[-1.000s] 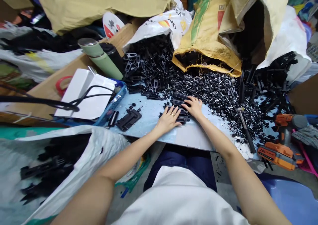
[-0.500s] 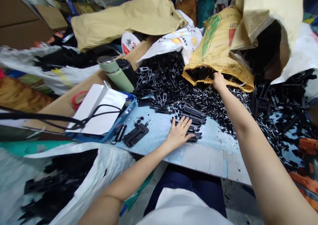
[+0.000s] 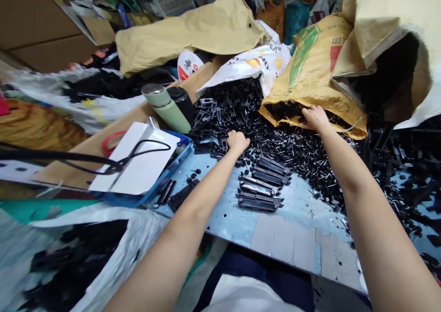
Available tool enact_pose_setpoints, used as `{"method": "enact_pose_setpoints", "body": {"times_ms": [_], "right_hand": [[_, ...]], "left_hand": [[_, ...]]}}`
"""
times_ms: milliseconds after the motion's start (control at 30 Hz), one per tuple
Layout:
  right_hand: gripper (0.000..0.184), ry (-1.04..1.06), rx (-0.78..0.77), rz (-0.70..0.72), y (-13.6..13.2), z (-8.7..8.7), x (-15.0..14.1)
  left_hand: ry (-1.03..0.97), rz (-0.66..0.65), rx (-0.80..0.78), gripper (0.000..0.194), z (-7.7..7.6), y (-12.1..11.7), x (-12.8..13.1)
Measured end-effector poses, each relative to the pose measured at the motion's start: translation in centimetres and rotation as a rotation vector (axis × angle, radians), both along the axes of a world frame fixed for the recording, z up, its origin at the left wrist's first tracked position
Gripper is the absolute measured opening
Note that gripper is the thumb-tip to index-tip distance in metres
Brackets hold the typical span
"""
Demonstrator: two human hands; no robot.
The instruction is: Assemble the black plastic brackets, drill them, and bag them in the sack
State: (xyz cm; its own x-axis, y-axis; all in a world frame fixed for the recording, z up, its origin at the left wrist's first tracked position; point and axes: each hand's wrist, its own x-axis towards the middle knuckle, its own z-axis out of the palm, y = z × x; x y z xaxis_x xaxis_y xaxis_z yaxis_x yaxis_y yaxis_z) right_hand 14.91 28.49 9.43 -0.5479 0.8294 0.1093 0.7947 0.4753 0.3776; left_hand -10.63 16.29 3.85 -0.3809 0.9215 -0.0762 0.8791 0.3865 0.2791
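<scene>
My left hand (image 3: 237, 142) is on the near edge of a heap of small black slotted plastic parts (image 3: 220, 112), its fingers curled down. Whatever it pinches is hidden beneath the fingers. At the mouth of a yellow woven sack (image 3: 312, 89), my right hand (image 3: 316, 117) has its fingers bent into the dark opening, where black pieces show. What those fingers hold cannot be made out. Between my arms, several long black plastic parts (image 3: 260, 201) lie side by side in a column on the blue tabletop (image 3: 299, 206).
Small black pieces with metal pins (image 3: 310, 158) spread below the sack. A blue tray (image 3: 172, 167) with a white paper, a green flask (image 3: 168, 110) and a black cup (image 3: 182, 103) stand left. A white sack of black parts (image 3: 138, 238) is at the front left.
My left hand has left the column of long black parts and moved up to the slotted parts, its fingers now curled. My right hand stays at the sack's mouth. The view has shifted slightly.
</scene>
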Motion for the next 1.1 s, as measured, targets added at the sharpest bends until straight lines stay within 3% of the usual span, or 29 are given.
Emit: {"method": "enact_pose_setpoints", "body": {"times_ms": [67,167,267,333,433,500,567,633,767,900,1000,1100], "right_hand": [[0.029,0.042,0.049,0.122,-2.6,1.1,-0.2],[0.023,0.137,0.058,0.285,-8.9,2.0,0.2],[0.020,0.180,-0.064,0.400,-17.1,0.9,1.4],[0.018,0.173,-0.147,0.370,-22.9,-1.0,2.2],[0.016,0.133,-0.246,0.155,-30.7,-4.4,2.6],[0.016,0.115,-0.304,0.043,-34.8,-6.2,2.5],[0.029,0.131,-0.353,0.026,-37.6,-7.4,2.5],[0.041,0.177,-0.386,0.052,-39.2,-7.9,2.9],[0.040,0.311,-0.420,0.058,-40.0,-8.3,4.1],[0.044,0.669,-0.451,-0.159,-39.5,-8.8,4.6],[0.048,1.074,-0.562,-0.304,-39.3,-8.8,4.1],[0.057,1.436,-0.794,-0.413,-39.3,-8.7,3.0]], "left_hand": [[-0.018,0.034,-0.004,0.032,0.1,0.2,0.5],[-0.044,0.083,0.113,0.031,0.6,-1.1,0.4],[-0.147,0.083,0.206,0.032,1.4,-4.3,-0.4],[-0.216,0.015,0.256,0.029,2.1,-7.5,-0.8],[-0.337,-0.192,0.301,0.022,2.8,-13.3,-0.4],[-0.396,-0.361,0.360,0.018,2.9,-17.0,0.8],[-0.417,-0.517,0.460,0.016,2.4,-20.2,2.3],[-0.411,-0.639,0.513,0.013,1.5,-22.5,4.1],[-0.206,-0.722,0.388,0.008,-0.7,-25.1,7.3],[0.035,-0.779,0.198,0.021,-2.5,-26.4,9.5],[-0.052,-0.939,0.130,0.021,-3.5,-26.4,9.8],[-0.335,-1.008,0.171,0.016,-3.8,-26.0,9.6]]}}
